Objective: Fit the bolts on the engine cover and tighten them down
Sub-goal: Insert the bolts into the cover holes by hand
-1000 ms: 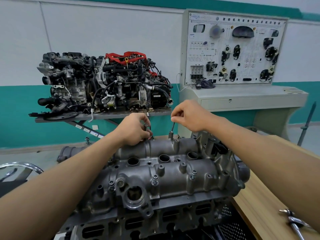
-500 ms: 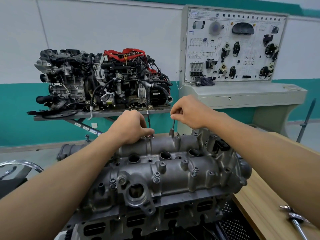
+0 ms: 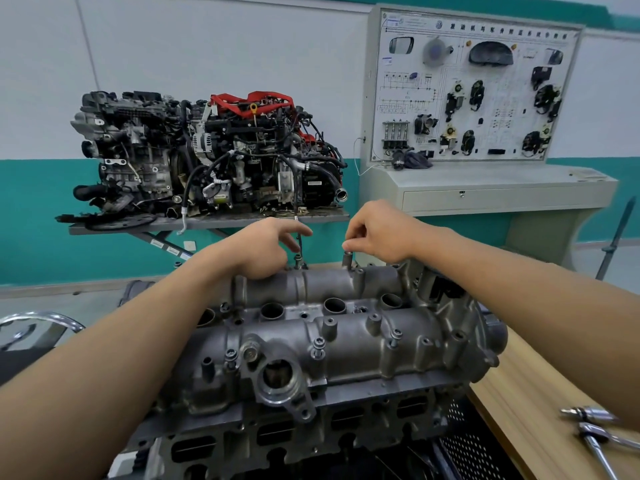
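Observation:
The grey engine cover fills the middle of the view on top of the engine. At the cover's far edge a bolt stands part way in its hole. My right hand pinches its head between thumb and forefinger. Left of it, a second bolt sits in its hole in the same far edge. My left hand rests on the cover beside that bolt, fingers loose and lifted off it. Several bolts sit in the near row, one of them at the middle.
Chrome ratchet tools lie on the wooden bench at the lower right. Behind stand an assembled engine on a lift table and a training panel on a console. A chrome rail curves at the left.
My left hand has let go of its bolt, which now sits low in its hole. The bolt under my right hand has sunk lower into its hole.

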Available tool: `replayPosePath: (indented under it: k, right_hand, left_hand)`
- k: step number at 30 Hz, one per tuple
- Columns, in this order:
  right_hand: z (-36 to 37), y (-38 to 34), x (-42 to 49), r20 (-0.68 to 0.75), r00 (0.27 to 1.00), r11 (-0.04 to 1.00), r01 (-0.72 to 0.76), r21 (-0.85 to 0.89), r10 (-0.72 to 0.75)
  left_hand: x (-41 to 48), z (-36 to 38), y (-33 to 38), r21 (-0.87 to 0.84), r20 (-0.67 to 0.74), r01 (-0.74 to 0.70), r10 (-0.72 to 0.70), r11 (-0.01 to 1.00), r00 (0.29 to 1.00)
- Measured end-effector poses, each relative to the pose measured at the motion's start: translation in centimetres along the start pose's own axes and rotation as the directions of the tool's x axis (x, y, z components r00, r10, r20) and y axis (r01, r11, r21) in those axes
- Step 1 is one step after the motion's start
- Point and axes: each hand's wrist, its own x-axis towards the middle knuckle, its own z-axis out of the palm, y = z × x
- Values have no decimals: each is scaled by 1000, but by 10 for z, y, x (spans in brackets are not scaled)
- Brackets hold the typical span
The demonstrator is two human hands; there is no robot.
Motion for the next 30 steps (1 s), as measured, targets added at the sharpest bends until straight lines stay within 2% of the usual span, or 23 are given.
replayPosePath:
  k: [7, 9, 12, 15, 19, 26, 30]
  right_hand:
    - [6, -9, 16, 209, 962, 967, -131, -218, 177]
    - [10, -6, 18, 247, 939, 962, -197, -189, 240]
    - [7, 1, 16, 226, 929, 957, -284, -66, 291]
    - [-1, 7, 15, 211, 946, 962, -264, 69, 245]
    - [-7, 14, 6, 335, 932, 930, -239, 278, 139]
    - [0, 18, 4, 287, 953, 951, -176, 256, 99]
    - [1, 17, 4, 267, 961, 957, -145, 251, 76]
  left_hand:
    - [7, 12, -2, 42, -178, 50, -42, 998, 983]
    - [7, 12, -2, 33, -194, 44, -37, 998, 980]
    - [7, 9, -3, 8, -141, 13, -11, 1000, 990]
    - [5, 3, -5, -43, -26, -2, 1, 999, 1000]
    - [7, 4, -5, -83, -2, 19, -20, 996, 1000]
    - [9, 9, -9, -49, -156, 4, -12, 999, 988]
    - [9, 9, -7, 1, -133, -17, 17, 1000, 991]
